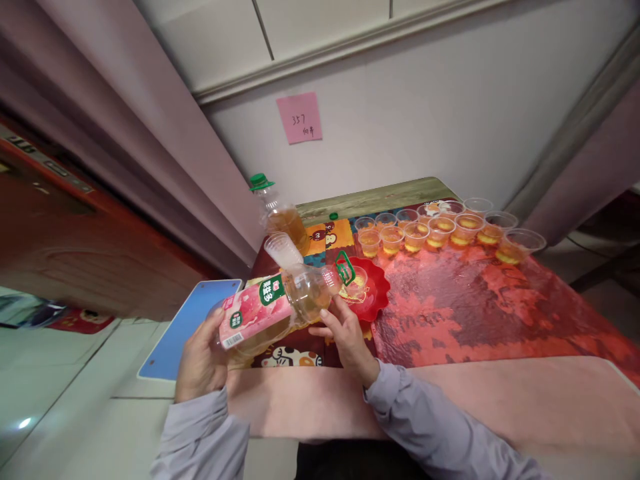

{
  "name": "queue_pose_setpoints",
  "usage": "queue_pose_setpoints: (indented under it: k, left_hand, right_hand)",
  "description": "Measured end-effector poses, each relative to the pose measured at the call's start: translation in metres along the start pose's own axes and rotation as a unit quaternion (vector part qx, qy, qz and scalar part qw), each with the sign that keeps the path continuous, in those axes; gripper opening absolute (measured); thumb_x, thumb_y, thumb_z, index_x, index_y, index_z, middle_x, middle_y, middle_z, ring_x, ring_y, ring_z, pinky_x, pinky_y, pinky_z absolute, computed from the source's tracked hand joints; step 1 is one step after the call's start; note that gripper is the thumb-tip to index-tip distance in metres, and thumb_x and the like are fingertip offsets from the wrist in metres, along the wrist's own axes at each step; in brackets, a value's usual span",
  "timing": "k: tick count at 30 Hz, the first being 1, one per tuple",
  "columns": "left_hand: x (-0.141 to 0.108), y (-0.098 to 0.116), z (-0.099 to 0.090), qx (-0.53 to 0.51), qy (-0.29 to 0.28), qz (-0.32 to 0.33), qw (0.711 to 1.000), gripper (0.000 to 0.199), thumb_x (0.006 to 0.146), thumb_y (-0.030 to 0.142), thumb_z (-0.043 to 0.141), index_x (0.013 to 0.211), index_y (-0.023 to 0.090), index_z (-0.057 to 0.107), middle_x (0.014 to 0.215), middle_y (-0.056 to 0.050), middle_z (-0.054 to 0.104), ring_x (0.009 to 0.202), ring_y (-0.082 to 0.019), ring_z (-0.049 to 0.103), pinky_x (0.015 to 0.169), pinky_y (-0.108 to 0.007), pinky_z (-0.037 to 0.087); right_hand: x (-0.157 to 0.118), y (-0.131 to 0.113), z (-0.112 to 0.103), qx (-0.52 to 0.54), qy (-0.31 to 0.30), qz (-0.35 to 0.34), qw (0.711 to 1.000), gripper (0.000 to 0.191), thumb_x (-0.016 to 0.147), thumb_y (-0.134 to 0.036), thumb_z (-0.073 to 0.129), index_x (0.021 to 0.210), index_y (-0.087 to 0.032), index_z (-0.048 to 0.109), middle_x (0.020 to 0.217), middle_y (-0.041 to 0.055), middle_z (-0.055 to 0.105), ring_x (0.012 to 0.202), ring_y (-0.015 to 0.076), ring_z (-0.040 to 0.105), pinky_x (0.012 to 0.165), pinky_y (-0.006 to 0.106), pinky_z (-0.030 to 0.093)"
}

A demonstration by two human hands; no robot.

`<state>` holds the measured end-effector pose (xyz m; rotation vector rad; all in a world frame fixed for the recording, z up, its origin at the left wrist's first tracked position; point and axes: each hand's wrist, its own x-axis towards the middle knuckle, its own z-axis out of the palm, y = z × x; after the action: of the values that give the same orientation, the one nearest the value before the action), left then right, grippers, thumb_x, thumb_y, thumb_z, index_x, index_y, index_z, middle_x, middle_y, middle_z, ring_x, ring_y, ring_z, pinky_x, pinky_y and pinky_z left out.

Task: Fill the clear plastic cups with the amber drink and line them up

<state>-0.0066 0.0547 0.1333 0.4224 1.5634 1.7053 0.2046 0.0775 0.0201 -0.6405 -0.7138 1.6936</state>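
Clear plastic is filling the left hand (201, 353), fingers clamping the base of a tilted bottle (260, 308) at near left; the right hand (351, 339) is resting spread fingers by its neck, which is pointing toward a cup (358, 283) in a red dish (381, 293); rows of cups (441, 235) are standing far right.

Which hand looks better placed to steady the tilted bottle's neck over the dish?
Probably the right hand: it is by the neck end of the bottle, near the red dish, while the left hand holds the base.
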Motion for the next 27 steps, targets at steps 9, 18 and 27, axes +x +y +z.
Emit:
queue_pose_setpoints:
  k: [9,18,27]
  left_hand:
    - [0.0021,0.0002,-0.0004,0.012,-0.007,0.011,1.0,0.023,0.08,0.022,0.085,0.101,0.015,0.084,0.095,-0.006,0.085,0.076,-0.021,0.079,0.069,-0.028,0.067]
    - [0.0029,0.001,-0.0017,0.017,-0.007,0.014,1.0,0.026,0.078,0.025,0.086,0.102,0.015,0.084,0.094,-0.005,0.085,0.072,-0.019,0.077,0.064,-0.027,0.067]
    - [-0.0007,0.0034,0.0008,0.017,0.001,0.006,1.0,0.023,0.081,0.023,0.083,0.102,0.014,0.083,0.092,-0.006,0.085,0.07,-0.02,0.077,0.065,-0.027,0.066]
  right_hand:
    - [0.0009,0.0018,-0.0011,0.01,0.004,0.005,1.0,0.078,0.087,-0.053,0.085,0.157,-0.027,0.06,0.148,0.0095,0.071,0.122,0.0301,0.075,0.084,0.04,0.074]
    - [0.0014,0.0026,-0.001,0.009,0.01,0.002,1.0,0.079,0.087,-0.055,0.085,0.157,-0.025,0.06,0.149,0.0118,0.068,0.121,0.0309,0.075,0.083,0.042,0.075]
    - [0.0017,0.002,-0.0009,0.009,0.01,0.006,1.0,0.08,0.088,-0.055,0.084,0.157,-0.024,0.059,0.147,0.0117,0.07,0.119,0.029,0.075,0.083,0.04,0.075]
